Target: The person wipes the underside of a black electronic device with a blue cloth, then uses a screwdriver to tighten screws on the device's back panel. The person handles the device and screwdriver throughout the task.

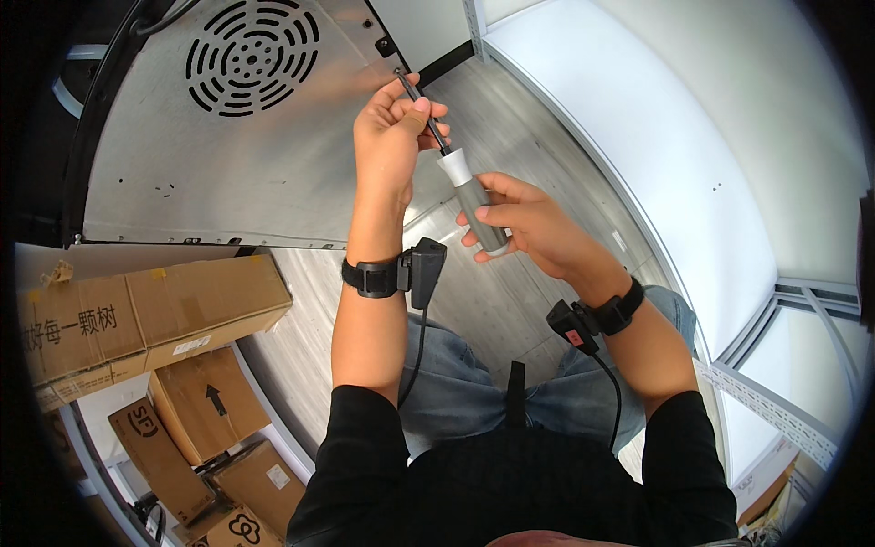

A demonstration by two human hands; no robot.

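Note:
A screwdriver [480, 211] with a grey handle, a white collar and a dark shaft slants up and to the left in front of me. My right hand [540, 226] is wrapped round its handle. Farther up, my left hand [386, 137] pinches the shaft near the tip. The tip lies close to the right edge of a grey metal panel [255, 173] with a round pattern of vent slots; I cannot tell whether it touches. Something small sits at the tip, too small to make out.
At the left, a long cardboard box [205, 296] lies above several smaller cartons [214, 401] on a rack. A white shelf [629, 109] with a grey metal frame curves along the right. Grey wood-look floor [305, 319] shows between them. Black cabled devices [427, 273] are strapped to both wrists.

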